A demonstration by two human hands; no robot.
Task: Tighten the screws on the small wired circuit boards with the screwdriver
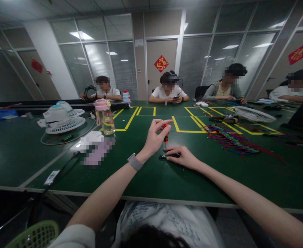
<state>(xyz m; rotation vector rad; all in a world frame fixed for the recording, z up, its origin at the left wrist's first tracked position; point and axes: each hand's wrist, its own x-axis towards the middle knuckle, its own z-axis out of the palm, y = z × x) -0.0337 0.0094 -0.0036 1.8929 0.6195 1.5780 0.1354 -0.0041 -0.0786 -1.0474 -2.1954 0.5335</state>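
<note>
My left hand (154,136) is closed around the orange-and-black handle of a screwdriver (166,138), which stands upright with its shaft pointing down. The tip meets a small dark circuit board (163,157) lying on the green table. Against the tabletop, my right hand (181,157) pinches the board's right end between thumb and fingers. Those fingers cover much of the board, so its far part is hidden. A grey watch band circles my left wrist.
Bundled circuit boards with red and blue wires (231,139) lie at right. A pink bottle (104,116) and white fan parts (63,119) stand at left. Yellow tape (190,131) marks the green table (141,182). Several people sit along the far side.
</note>
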